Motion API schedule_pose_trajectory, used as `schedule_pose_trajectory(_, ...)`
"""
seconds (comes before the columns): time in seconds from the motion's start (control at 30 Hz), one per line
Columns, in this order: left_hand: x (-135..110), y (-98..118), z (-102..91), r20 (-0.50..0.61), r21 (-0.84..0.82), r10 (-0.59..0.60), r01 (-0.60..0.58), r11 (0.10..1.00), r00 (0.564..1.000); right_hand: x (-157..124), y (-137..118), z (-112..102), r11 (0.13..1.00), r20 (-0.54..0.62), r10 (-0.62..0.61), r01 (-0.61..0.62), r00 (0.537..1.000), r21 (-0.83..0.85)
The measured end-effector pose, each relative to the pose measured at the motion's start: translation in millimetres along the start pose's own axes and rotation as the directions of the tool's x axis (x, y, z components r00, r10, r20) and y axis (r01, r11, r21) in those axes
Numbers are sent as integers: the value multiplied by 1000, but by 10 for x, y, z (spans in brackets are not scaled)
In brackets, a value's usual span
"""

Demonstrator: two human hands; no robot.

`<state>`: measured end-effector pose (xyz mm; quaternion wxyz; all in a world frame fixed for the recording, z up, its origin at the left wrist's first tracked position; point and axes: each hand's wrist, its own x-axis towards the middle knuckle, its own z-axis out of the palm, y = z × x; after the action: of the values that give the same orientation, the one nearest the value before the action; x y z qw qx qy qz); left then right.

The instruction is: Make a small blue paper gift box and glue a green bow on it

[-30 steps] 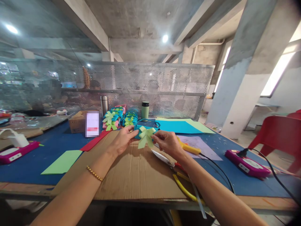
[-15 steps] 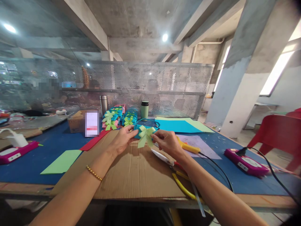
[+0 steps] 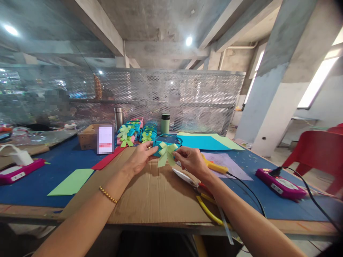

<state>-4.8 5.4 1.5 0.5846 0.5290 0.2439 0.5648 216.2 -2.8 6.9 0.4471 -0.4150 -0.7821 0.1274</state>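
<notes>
A light green paper bow (image 3: 166, 152) sits on the front of a small turquoise paper bag (image 3: 160, 145), held above a cardboard sheet (image 3: 152, 192). My left hand (image 3: 140, 158) grips the bag's left side with thumb and fingers. My right hand (image 3: 189, 160) pinches the right edge of the bow and bag. Both hands are closed on it. The bag's looped handle rises behind the bow.
Scissors with yellow handles (image 3: 199, 194) lie by my right forearm. A yellow glue gun (image 3: 215, 166) with a black cord, magenta devices (image 3: 280, 184) (image 3: 17, 171), finished bow bags (image 3: 134, 134), two flasks (image 3: 165, 124), coloured paper sheets (image 3: 71, 182) and a red chair (image 3: 316, 157) surround the blue table (image 3: 268, 208).
Almost nothing: the hands and the bag with its bow have shifted only a little, still held between both hands.
</notes>
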Motion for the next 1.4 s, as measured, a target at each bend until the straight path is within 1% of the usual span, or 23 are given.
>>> schedule_pose_trajectory(0.63, 5, -4, 5, -4, -6, -3, 3, 1000, 1000, -1, 23, -1, 999, -8, -22, 22, 1000, -24)
schedule_pose_trajectory(1.4, -11, 16, 24, -12, -5, -8, 8, 1000, 1000, -3, 7, -6, 1000, -7, -10, 10, 1000, -24)
